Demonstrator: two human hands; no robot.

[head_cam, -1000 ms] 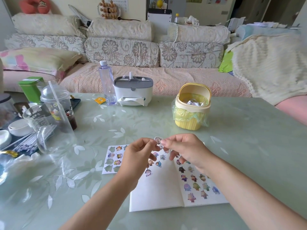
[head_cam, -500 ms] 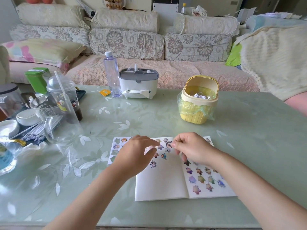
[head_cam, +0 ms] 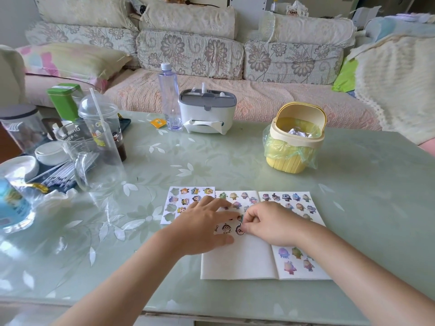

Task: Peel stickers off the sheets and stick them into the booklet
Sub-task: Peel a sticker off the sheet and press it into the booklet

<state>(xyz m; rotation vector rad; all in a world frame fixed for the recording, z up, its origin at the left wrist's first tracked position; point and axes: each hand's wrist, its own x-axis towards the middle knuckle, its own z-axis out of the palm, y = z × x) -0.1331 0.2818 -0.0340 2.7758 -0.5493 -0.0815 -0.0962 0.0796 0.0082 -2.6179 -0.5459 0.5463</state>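
An open booklet (head_cam: 237,260) is laid flat on the green table (head_cam: 364,184), near its front edge. The right page and the upper part of the left page are covered with small cartoon stickers; the lower part of the left page is bare white. A sticker sheet (head_cam: 182,198) lies just beside the booklet on the left, its right edge touching or slightly under the booklet's left page; several empty outlines can be seen in its left column.

The left hand (head_cam: 200,229) is placed palm down over the border between sheet and booklet. Its fingers (head_cam: 219,203) are straight and a little spread, and the thumb is stretched along the left page; nothing is gripped by it.

The right hand (head_cam: 273,224) is held over the middle fold, with its fingers (head_cam: 248,228) curled together. A round dark-faced sticker (head_cam: 239,230) is pinched at the tips of thumb and forefinger, low against the left page, just to the right of the left thumb. Whether this sticker is already fully pressed on the paper cannot be told.

Farther back on the table, a small yellow waste bin (head_cam: 294,158) with a bag liner, a white and grey tissue box (head_cam: 207,114) and a clear plastic bottle (head_cam: 169,97) are seen.
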